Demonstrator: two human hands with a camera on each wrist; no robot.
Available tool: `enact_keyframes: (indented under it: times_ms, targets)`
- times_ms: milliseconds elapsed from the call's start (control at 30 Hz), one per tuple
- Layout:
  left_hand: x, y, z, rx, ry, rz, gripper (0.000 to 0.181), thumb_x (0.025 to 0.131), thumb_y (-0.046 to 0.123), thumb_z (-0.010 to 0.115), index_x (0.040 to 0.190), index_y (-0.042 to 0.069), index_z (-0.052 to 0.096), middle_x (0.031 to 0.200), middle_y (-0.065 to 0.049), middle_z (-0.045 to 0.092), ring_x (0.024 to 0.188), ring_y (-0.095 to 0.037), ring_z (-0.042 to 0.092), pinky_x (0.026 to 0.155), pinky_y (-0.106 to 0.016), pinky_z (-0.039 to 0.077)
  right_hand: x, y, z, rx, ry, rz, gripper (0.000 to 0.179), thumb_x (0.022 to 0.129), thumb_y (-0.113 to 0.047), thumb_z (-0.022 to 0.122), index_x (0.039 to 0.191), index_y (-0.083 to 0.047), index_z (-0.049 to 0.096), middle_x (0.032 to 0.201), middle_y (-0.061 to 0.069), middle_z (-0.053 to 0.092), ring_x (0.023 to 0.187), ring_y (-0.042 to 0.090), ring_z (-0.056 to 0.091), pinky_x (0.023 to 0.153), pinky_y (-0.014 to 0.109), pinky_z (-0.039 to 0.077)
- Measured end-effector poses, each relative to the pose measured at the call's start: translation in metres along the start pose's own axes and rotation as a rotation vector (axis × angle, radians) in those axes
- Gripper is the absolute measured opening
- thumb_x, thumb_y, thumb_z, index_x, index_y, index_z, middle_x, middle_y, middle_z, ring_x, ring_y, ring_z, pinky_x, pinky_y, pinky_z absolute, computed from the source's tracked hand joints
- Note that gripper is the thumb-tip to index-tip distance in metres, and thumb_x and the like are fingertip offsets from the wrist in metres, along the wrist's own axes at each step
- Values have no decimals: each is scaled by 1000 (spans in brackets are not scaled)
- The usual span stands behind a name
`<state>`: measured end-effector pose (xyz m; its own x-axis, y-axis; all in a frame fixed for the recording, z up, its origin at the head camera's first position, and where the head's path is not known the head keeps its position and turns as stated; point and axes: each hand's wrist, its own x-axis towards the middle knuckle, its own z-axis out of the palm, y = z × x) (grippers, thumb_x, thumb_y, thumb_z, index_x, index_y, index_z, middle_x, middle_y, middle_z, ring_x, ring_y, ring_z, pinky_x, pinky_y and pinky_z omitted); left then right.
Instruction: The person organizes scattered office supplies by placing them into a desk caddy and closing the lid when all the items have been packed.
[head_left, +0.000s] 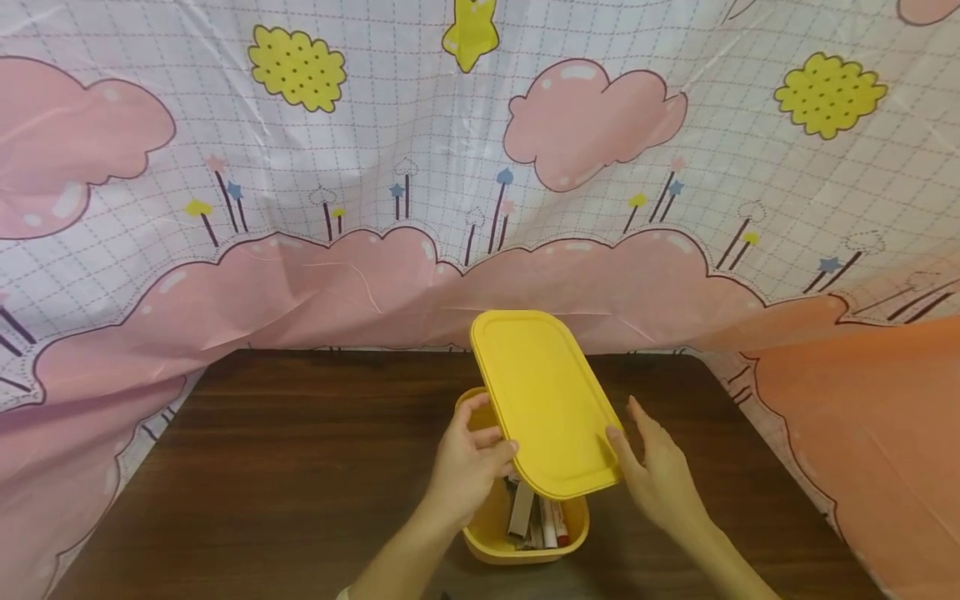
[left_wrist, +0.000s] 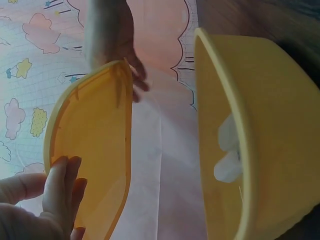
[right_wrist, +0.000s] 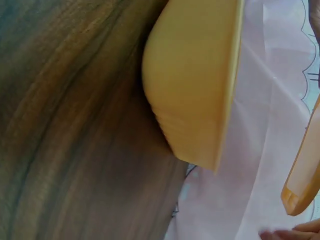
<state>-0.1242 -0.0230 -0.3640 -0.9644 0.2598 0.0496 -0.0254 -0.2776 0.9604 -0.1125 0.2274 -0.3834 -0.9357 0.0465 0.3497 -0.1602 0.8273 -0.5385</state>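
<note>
A yellow rectangular lid (head_left: 547, 400) with rounded corners is held tilted above a yellow plastic box (head_left: 483, 533). My left hand (head_left: 463, 462) pinches the lid's left edge, thumb on top and fingers on the underside (left_wrist: 100, 145). By the lid's right edge, my right hand (head_left: 663, 479) has its fingers extended, with the thumb right at the rim. In the left wrist view those right fingers (left_wrist: 137, 75) stretch past the lid's far end. The uncovered box holds several things, among them a white-and-red marker (head_left: 560, 529) and a grey oblong piece (head_left: 521, 510). The lid hides the box's far part.
The box stands on a dark wooden table (head_left: 300, 467). Behind the table's back edge hangs a patterned cloth (head_left: 360, 292) with pink clouds, which also runs down both sides.
</note>
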Motion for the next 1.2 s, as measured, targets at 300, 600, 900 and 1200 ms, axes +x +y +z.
enact_keyframes:
  times_ms: [300, 600, 900, 1200]
  targets:
    - [-1, -7, -9, 100, -9, -12, 71, 88, 0, 61, 150, 4, 27, 116, -26, 66, 89, -22, 71, 75, -30, 59, 1, 5, 13, 53, -55, 127, 50, 100, -35, 50, 135, 2, 53, 108, 18, 69, 72, 13, 57, 61, 26, 49]
    - [-3, -22, -23, 376, 11, -2, 72, 88, 10, 67, 148, -3, 30, 121, -28, 63, 99, -30, 70, 82, -38, 59, -7, 8, 25, 79, -133, 198, 52, 99, -36, 52, 135, 2, 53, 81, 8, 68, 45, 6, 45, 43, 22, 42]
    - [-10, -35, -29, 777, 87, 67, 73, 82, 22, 73, 140, -8, 42, 140, -27, 49, 117, -43, 59, 101, -54, 46, -21, 10, 41, 104, -211, 257, 48, 98, -31, 56, 135, 0, 54, 76, 2, 68, 42, 6, 41, 43, 21, 41]
    - [-14, -52, -30, 806, 95, 80, 68, 86, 17, 66, 141, -12, 38, 149, -28, 36, 139, -44, 34, 109, -58, 34, -28, 12, 49, 111, -223, 250, 49, 97, -31, 58, 132, 3, 55, 102, 13, 73, 41, 6, 37, 42, 22, 40]
